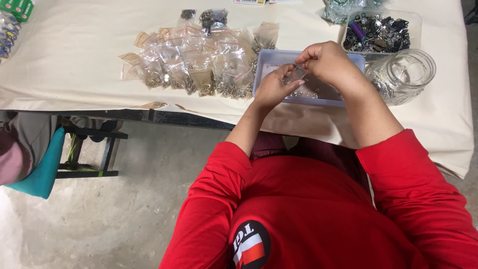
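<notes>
Both of my hands hold one small clear plastic bag (pixel 296 74) above a shallow pale blue tray (pixel 269 59). My left hand (pixel 272 88) pinches the bag's lower left side. My right hand (pixel 326 61) grips its top edge with the fingers curled. Small silvery metal pieces (pixel 306 93) lie loose on the tray's floor under the bag. A pile of small clear bags (pixel 199 65) filled with metal pieces lies on the cream tablecloth (pixel 69 60) to the left of the tray.
A clear glass jar (pixel 406 74) lies right of the tray. Behind it stands a clear plastic box (pixel 381 32) of dark metal parts. A black metal frame (pixel 94 149) and a teal seat (pixel 42 169) sit at the lower left, on concrete floor.
</notes>
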